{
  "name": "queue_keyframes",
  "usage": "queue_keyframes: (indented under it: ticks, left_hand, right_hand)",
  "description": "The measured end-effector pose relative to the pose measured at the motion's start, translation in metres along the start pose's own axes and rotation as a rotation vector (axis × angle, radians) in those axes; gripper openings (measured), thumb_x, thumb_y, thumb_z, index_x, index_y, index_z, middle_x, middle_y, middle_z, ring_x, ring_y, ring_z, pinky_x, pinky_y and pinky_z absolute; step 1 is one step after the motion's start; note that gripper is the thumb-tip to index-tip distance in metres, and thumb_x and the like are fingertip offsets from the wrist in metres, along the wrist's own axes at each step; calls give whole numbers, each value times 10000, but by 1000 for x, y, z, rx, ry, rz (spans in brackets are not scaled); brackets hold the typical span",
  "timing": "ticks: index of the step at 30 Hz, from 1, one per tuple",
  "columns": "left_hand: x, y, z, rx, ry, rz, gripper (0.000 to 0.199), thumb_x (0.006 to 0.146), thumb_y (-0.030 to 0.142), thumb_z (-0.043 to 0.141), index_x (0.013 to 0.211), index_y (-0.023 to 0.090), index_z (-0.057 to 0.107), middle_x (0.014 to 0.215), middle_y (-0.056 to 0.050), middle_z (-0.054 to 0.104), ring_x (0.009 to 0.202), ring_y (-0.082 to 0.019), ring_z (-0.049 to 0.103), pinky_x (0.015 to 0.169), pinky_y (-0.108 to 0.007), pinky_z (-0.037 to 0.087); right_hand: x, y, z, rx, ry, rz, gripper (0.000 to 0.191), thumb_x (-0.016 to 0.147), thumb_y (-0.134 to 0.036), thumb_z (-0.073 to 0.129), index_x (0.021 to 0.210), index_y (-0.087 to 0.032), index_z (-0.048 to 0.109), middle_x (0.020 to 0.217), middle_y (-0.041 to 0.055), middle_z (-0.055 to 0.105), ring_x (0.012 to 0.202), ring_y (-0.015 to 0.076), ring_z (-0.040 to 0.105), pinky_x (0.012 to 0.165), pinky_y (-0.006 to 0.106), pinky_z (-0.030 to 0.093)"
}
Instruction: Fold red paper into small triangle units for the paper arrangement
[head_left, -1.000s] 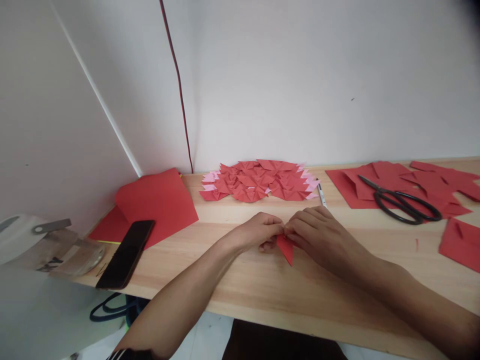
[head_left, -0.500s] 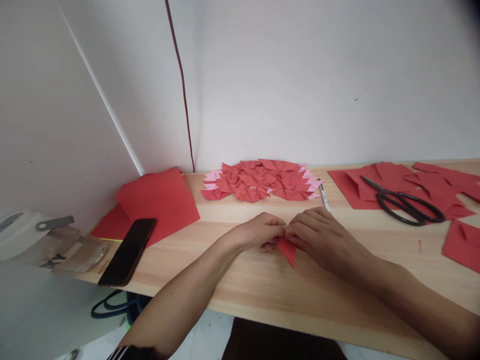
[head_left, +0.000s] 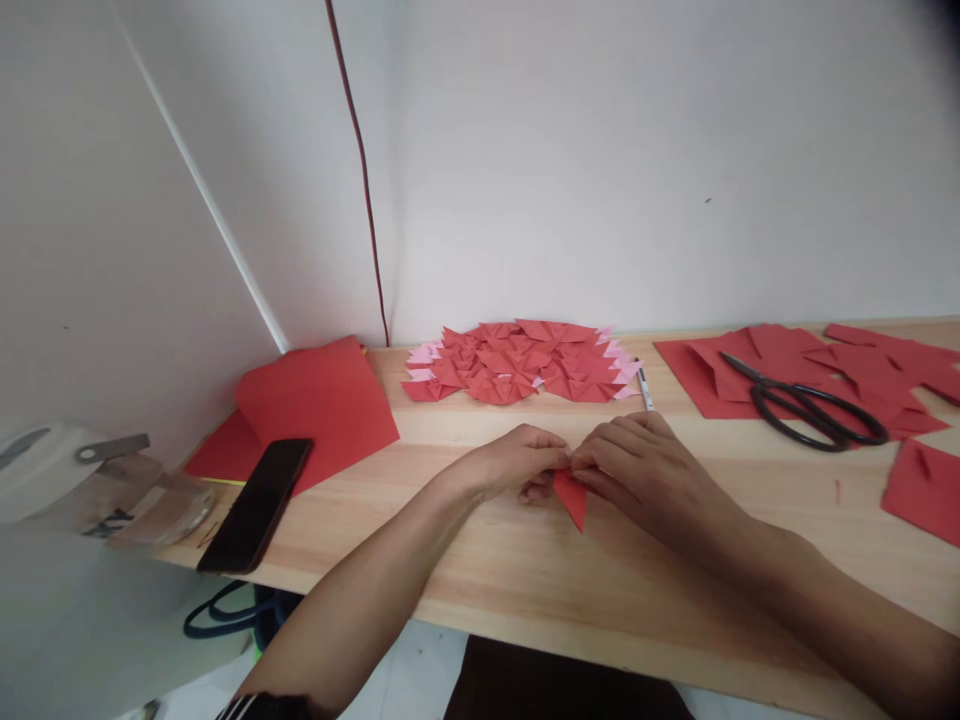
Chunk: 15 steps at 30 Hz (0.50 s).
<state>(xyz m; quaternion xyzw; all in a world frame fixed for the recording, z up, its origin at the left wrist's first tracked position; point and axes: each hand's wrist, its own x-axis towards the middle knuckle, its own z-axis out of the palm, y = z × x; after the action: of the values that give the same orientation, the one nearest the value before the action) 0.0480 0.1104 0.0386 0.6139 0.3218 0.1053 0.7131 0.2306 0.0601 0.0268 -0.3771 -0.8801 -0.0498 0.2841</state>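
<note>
A small folded red paper (head_left: 571,500) is pinched between my two hands over the middle of the table, one pointed end sticking out toward me. My left hand (head_left: 526,460) grips it from the left with thumb and fingers pressed together. From the right, my right hand (head_left: 626,455) holds its top edge, with the fingers curled and covering part of the paper. Behind the hands lies a pile of folded red and pink paper pieces (head_left: 517,365), against the wall.
Black-handled scissors (head_left: 802,405) rest on red paper scraps (head_left: 885,365) at the right. A pen (head_left: 645,388) lies beside the folded pile. At the left are red sheets (head_left: 322,410), a phone (head_left: 259,505) and a clear plastic container (head_left: 150,500) on the wooden table (head_left: 480,590).
The tip of the red paper has shifted slightly left. My right hand's fingers have moved a little on the paper; both hands stay together.
</note>
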Motion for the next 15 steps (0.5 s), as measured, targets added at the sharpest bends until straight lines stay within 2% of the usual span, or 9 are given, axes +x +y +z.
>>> queue_keyframes:
  ticks: [8,15]
  left_hand:
    - [2,-5,-1,59,33,-14,291,822,385,533,671,137,521,473,69,371,393,-51,353,422,-208,234]
    - [3,-8,-3,6,6,26,241,819,335,532,676,143,513,479,76,354,383,-54,355,410,-210,245]
  right_hand:
    - [-4,2,8,-39,-50,15,201,936,-148,457,765,-169,560,732,16,583,706,168,514,723,340,317]
    - [-1,1,1,13,-47,40,198,948,-187,458,787,-186,573,729,5,607,708,160,530,725,338,319]
